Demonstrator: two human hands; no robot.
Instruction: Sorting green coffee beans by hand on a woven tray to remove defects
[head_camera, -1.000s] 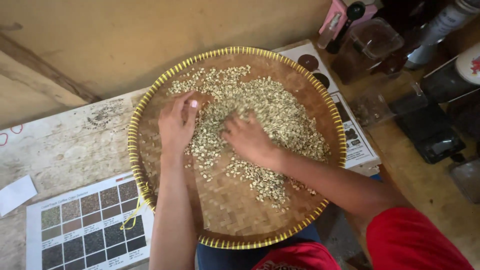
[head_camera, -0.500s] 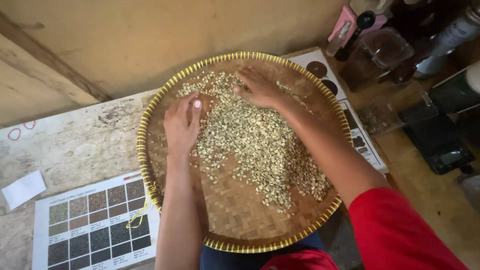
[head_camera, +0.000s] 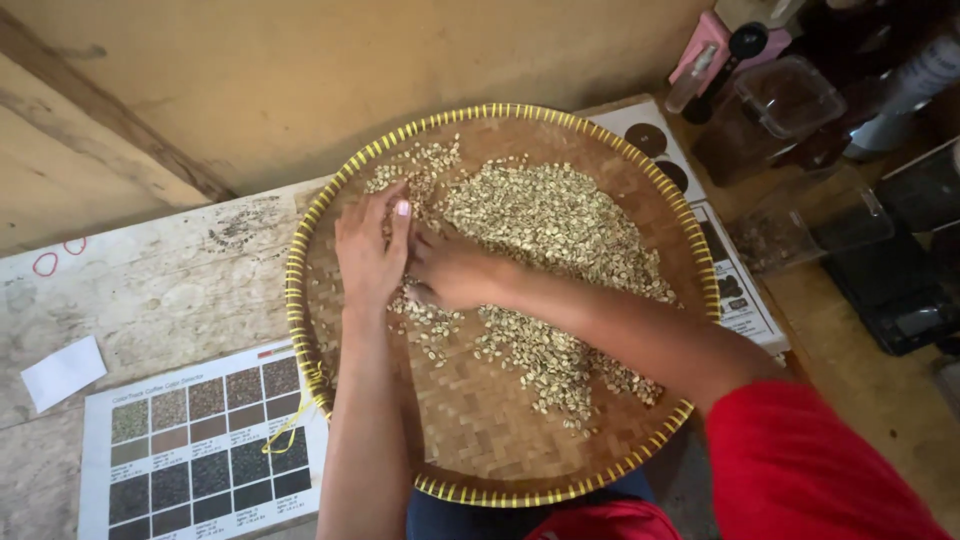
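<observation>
Both hands work inside the round woven tray (head_camera: 470, 430), which rests partly on the desk (head_camera: 170, 290) and overhangs its near edge. The left hand (head_camera: 368, 250) lies palm down at the left margin of the pale green beans (head_camera: 560, 225), fingers held together and flat, gripping nothing. The right hand (head_camera: 455, 272) lies just beside it, touching or nearly touching, fingers curled loosely into the beans; whether its grip pinches any bean cannot be told. The bean pile lies to the right of and beyond both hands, its long axis running from the far rim down toward the near right rim. The right hand is the nearer to the main mass. A colour chart sheet (head_camera: 190, 450) lies left of the tray.
</observation>
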